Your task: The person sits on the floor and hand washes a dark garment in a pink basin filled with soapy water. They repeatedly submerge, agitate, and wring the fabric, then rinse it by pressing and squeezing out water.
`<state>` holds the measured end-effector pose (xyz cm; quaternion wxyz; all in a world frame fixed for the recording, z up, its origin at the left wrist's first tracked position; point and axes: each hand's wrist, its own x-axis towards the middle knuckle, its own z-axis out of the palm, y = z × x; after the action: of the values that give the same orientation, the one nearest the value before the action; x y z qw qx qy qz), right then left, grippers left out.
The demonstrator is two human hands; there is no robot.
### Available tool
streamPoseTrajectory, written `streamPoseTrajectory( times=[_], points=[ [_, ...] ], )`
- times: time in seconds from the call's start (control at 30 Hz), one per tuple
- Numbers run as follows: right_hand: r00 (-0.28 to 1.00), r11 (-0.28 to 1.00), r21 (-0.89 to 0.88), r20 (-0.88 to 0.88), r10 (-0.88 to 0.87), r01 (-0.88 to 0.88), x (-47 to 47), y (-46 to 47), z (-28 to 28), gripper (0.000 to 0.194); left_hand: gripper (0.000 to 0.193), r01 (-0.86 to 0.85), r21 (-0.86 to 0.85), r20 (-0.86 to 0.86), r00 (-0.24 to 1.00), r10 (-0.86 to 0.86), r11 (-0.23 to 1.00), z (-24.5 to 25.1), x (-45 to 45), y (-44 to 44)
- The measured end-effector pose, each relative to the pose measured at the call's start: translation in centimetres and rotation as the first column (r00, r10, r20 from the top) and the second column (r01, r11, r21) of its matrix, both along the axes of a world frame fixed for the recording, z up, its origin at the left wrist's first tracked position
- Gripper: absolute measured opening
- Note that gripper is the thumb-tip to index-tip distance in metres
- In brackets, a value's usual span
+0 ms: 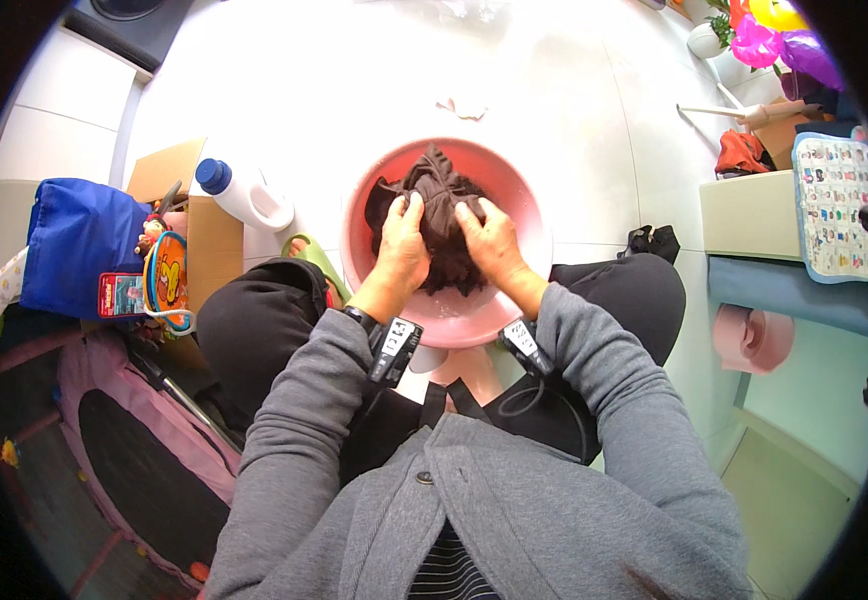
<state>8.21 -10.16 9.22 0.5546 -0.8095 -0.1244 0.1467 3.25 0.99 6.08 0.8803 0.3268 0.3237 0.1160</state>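
Note:
Between my knees a round pink plastic basin (527, 300) stands on the floor, with what looks like a little water at its near side. Bunched dark brown cloth, seemingly a garment (437, 191), fills much of the basin, and its top rises to a peak near the far rim. On the left of the cloth, my left hand (406, 247) pinches a fold between thumb and fingers. My right hand (492, 244) grips the opposite side in the same manner. The lower part of the cloth hangs down inside the basin.
Left of the basin are a white bottle with a blue cap (250, 191), a cardboard box (212, 240) and a blue bag (81, 240). Past the basin lies a small pale scrap (464, 109). Drawers (749, 214) and a pink roll (753, 337) are at right.

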Motion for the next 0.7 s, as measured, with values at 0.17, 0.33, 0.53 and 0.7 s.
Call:
streamPoseTrajectory(
  times=[0.17,0.33,0.53,0.7],
  points=[
    [0.890,0.903,-0.308,0.250,0.381,-0.300,-0.8,1.0,-0.7,0.033,0.031,-0.157,-0.197,-0.377,0.923,0.073,0.968,0.0,0.0,-2.7],
    [0.932,0.902,-0.378,0.203,0.301,-0.209,-0.7,1.8,-1.1,0.037,0.038,-0.116,-0.163,-0.322,0.945,0.058,0.980,-0.2,0.7,-2.3],
    [0.852,0.860,-0.466,0.346,0.393,-0.207,-0.3,1.3,-1.6,0.037,0.035,-0.077,-0.254,-0.286,0.958,0.001,0.964,0.7,0.7,-1.7],
    [0.876,0.914,0.140,-0.263,0.404,-0.380,3.2,-0.7,-4.8,0.041,0.048,-0.001,-0.307,-0.123,0.992,-0.039,0.952,2.1,1.1,0.8]
  ],
)
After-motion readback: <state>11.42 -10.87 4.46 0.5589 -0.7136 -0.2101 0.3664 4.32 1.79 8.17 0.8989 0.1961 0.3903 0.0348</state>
